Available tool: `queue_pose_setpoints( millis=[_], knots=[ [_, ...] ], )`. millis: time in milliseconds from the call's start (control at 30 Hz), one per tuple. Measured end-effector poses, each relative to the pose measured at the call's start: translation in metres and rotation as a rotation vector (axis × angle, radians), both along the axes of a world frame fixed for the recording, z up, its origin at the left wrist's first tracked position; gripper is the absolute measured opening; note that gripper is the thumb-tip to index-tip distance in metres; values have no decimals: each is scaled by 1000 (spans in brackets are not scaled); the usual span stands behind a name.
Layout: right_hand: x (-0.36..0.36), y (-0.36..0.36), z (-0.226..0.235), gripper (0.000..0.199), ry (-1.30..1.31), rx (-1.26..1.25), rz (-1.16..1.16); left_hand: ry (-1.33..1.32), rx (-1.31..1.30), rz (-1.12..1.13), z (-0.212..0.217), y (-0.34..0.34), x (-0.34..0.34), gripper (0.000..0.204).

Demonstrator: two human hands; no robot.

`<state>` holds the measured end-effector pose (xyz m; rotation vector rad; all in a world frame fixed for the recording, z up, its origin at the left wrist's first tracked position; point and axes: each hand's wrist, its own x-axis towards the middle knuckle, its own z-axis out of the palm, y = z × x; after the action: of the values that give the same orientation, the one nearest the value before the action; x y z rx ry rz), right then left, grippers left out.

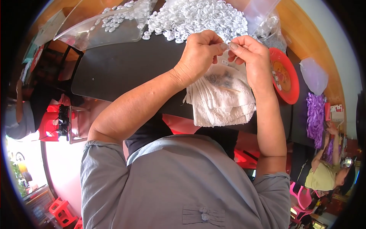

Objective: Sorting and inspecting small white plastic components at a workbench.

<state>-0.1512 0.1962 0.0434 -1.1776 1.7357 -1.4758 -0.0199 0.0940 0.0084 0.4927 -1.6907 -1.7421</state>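
My left hand (201, 52) and my right hand (251, 54) meet fingertip to fingertip above the far edge of a folded white towel (225, 108). Thumb and forefinger are pinched on each hand. Something tiny and pale shows between them, too small to name. On the towel lies a cluster of small dark pieces (221, 79), with a thin stick-like thing beside it. Just beyond my hands is a heaped pile of small white oval plastic pieces (198, 19), each with dark marks or holes.
A clear plastic tray (110, 36) with more white pieces lies at the far left of the black table (118, 70). At right are a red round plate (288, 82), a translucent bag (314, 74) and purple ribbon-like strands (315, 118), where another person (324, 173) reaches in.
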Motion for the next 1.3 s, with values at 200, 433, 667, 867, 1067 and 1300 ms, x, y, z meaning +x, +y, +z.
queue_pose_setpoints(
  millis=[200, 433, 667, 867, 1067, 1300],
  knots=[
    [-15, 5, 2, 17, -102, -20, 58, 75, 106, -83, 8, 3, 0, 14],
    [-19, 14, 5, 19, -184, -40, 215, 188, 27, -210, 12, 5, 3, 25],
    [-11, 16, 5, 21, -277, 5, 217, 195, 71, -192, 12, 6, 4, 20],
    [-9, 18, 5, 23, -287, -42, 216, 213, 75, -188, 15, 12, 6, 20],
    [-3, 20, 10, 23, -285, -19, 252, 150, -2, -198, 16, 10, 12, 20],
    [-1, 18, 3, 20, -451, -97, 319, 174, 21, -159, 16, 14, 12, 18]
  ],
)
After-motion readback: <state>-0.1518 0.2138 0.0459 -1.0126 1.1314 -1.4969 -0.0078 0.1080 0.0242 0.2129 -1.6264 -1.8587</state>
